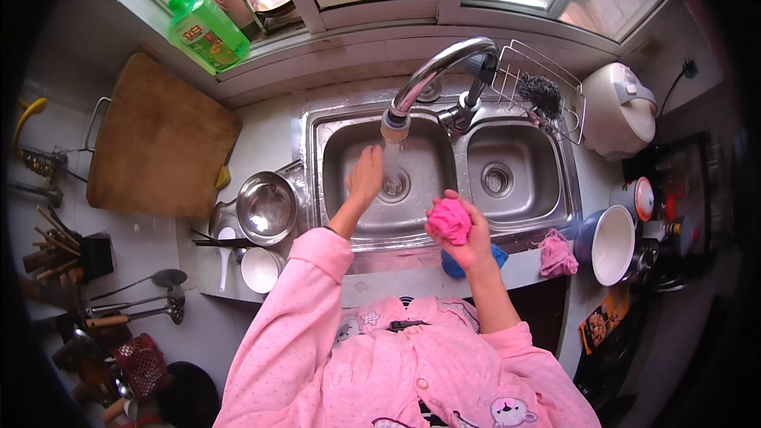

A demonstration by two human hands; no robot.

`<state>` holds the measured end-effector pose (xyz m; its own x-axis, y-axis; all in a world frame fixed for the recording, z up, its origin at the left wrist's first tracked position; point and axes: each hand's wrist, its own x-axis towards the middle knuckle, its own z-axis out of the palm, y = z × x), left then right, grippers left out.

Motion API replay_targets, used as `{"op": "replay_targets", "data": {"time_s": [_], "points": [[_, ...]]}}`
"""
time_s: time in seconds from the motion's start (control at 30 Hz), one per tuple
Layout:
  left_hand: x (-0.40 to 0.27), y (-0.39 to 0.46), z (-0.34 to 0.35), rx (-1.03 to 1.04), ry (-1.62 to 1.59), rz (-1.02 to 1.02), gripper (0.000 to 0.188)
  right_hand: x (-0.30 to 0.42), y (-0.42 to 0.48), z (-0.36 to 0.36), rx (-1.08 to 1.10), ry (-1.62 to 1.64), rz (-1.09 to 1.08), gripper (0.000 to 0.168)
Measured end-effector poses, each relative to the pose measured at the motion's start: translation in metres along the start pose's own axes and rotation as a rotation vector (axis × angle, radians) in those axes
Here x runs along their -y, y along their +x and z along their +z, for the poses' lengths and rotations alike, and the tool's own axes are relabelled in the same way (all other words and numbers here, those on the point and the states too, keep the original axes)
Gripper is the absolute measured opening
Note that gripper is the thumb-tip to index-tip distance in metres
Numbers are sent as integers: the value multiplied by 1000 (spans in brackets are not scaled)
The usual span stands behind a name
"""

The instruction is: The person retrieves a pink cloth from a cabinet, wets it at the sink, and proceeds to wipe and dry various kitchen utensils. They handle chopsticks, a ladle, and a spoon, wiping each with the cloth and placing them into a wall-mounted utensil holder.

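Note:
My right hand (477, 236) holds a crumpled bright pink cloth (450, 221), palm up, over the front edge of the sink. My left hand (365, 177) is over the large sink basin (425, 172), just left of the water running from the chrome faucet (437, 65). Its fingers are blurred and close together, and whether they hold anything is unclear. Below the stream lies the basin's drain strainer (393, 185). A blue cloth (455, 264) on the counter edge is partly hidden behind my right wrist. The smaller basin (535, 148) is to the right.
Stacked white bowls (260, 269), a metal bowl (266, 205) and a white spoon (225, 261) stand left of the sink. A wooden cutting board (160, 142) leans behind them. Rightward are a wire rack (511, 80), a rice cooker (618, 110), a pale pink cloth (559, 254) and an enamel basin (612, 245).

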<state>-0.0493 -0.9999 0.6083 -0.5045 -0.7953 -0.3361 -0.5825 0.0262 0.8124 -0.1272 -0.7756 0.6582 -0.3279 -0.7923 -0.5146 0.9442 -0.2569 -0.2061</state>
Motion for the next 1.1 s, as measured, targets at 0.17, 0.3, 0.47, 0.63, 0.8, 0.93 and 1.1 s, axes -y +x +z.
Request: {"op": "replay_targets", "data": {"time_s": [0.17,0.3,0.47,0.63,0.8,0.93,1.1], "points": [[-12,-64,8,227,-409,-383,74,-21,34,-11,-25,-320,-91,30],[7,-90,13,514,-974,-422,54,-43,33,17,13,-570,-36,39],[23,-103,9,372,-1219,-389,19,-16,70,1,62,-1384,-404,51],[41,-101,-13,267,-1222,-375,17,24,102,16,-31,-1646,-731,54],[34,-98,-33,181,-1280,-338,22,39,115,20,-44,-1400,-501,57],[26,-97,-47,251,-1322,-337,27,49,111,20,-61,-1193,-443,54],[37,-92,-47,391,-1234,-139,28,5,99,8,-35,-1075,-429,48]]}}
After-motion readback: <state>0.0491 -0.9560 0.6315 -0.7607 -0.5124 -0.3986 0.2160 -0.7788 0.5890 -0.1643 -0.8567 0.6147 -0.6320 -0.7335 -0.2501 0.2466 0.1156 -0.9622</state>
